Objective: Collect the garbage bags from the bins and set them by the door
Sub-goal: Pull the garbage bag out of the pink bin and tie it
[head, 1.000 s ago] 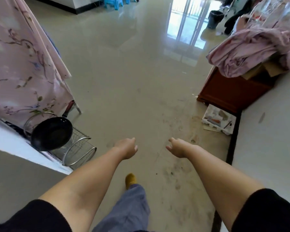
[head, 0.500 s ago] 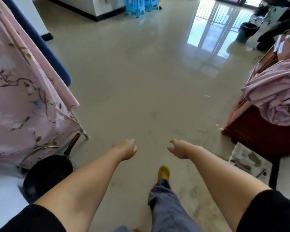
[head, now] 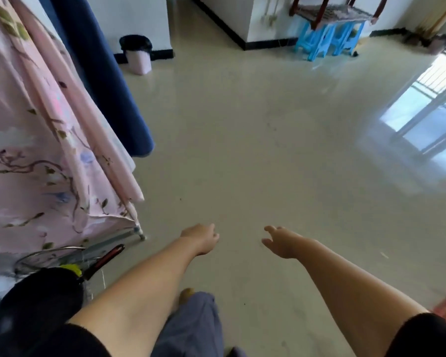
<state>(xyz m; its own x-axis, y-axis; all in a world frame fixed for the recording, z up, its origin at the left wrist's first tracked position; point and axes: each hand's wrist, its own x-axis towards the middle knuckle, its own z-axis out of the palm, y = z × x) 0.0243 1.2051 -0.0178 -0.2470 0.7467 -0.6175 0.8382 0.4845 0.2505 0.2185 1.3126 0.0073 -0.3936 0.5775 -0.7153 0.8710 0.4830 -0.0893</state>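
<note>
A small pink bin [head: 139, 61] lined with a black garbage bag [head: 135, 43] stands on the floor at the far left, against a white wall. Both my arms reach forward over the bare floor, well short of the bin. My left hand [head: 200, 238] is loosely curled and holds nothing. My right hand [head: 281, 240] has its fingers apart and is empty too.
A pink floral cloth over a rack [head: 44, 155] and a dark blue roll [head: 101, 73] stand at the left. A black pan [head: 36, 300] sits bottom left. Blue plastic stools [head: 330, 41] stand under a wooden table far ahead. Glossy beige floor [head: 255, 140] stretches ahead.
The view has swung left and forward: the red cabinet and pink clothes left the frame on the right, and the pink bin came into view. Both hands stay empty.
</note>
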